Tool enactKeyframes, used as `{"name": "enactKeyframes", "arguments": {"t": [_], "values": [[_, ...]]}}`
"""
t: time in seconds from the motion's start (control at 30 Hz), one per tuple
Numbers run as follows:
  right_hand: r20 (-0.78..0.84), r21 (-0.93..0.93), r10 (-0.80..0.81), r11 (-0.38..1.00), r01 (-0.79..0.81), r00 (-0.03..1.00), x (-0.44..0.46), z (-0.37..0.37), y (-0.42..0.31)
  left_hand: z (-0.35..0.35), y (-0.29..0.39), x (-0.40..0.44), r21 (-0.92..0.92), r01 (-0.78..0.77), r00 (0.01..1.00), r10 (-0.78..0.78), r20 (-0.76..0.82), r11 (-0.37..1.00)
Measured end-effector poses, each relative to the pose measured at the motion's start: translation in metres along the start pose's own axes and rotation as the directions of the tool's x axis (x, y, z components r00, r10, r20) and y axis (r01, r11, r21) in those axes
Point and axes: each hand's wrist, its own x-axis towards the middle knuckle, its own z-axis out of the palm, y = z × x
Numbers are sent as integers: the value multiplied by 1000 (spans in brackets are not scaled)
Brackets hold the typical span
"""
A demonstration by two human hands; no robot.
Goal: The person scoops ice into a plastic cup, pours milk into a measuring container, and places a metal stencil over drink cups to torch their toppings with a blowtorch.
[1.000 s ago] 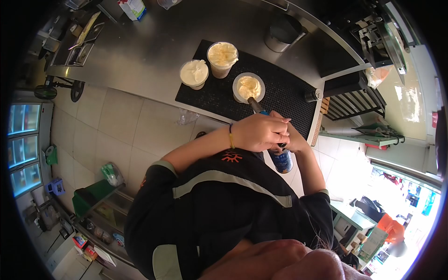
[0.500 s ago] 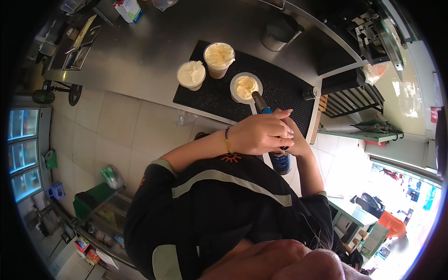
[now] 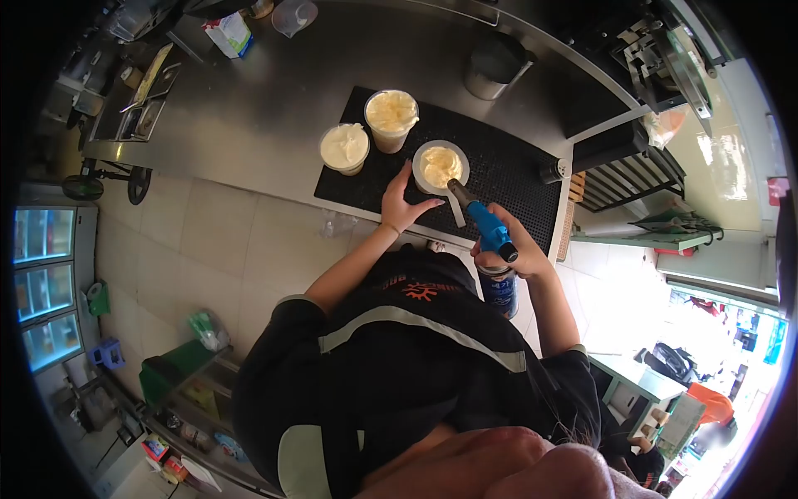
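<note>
My right hand (image 3: 519, 243) grips a gas torch (image 3: 490, 226) with a blue head, fixed on a dark blue can. Its metal nozzle points at the browned cream in a round, pale-rimmed container (image 3: 420, 160), from which a flat pale handle sticks out toward me. My left hand (image 3: 403, 204) is open at the near left of that container, thumb and fingers spread; I cannot tell whether the fingertips touch it. Behind it stands a clear cup (image 3: 389, 137) topped with lightly browned cream. Left of that is a cup (image 3: 345, 150) with whiter cream.
The cups stand on a black perforated mat (image 3: 507, 179) on a steel counter (image 3: 249, 133). At the back is a metal pitcher (image 3: 492, 71); a small dark canister (image 3: 554, 170) sits at the mat's right end. A carton (image 3: 229, 37) stands far left.
My left hand has left the torch and moved left and forward beside the container, opening. The torch stays in my right hand, its blue head now exposed. The view has shifted slightly.
</note>
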Motion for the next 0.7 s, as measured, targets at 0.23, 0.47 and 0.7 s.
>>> {"name": "enactKeyframes", "arguments": {"t": [0.23, 0.47, 0.7], "values": [[-2, 19, 3, 1000, -3, 1000, 5, 3, 0, 22, -15, 5, -175, 137, 990, -143, -20, 975], [25, 57, 11, 998, -12, 1000, 8, 0, 3, 22, -13, 6, -161, 101, 991, -113, -65, 982], [5, 82, 7, 997, -8, 1000, 9, 0, 1, 20, -8, 7, -138, 77, 992, -90, -90, 987]]}}
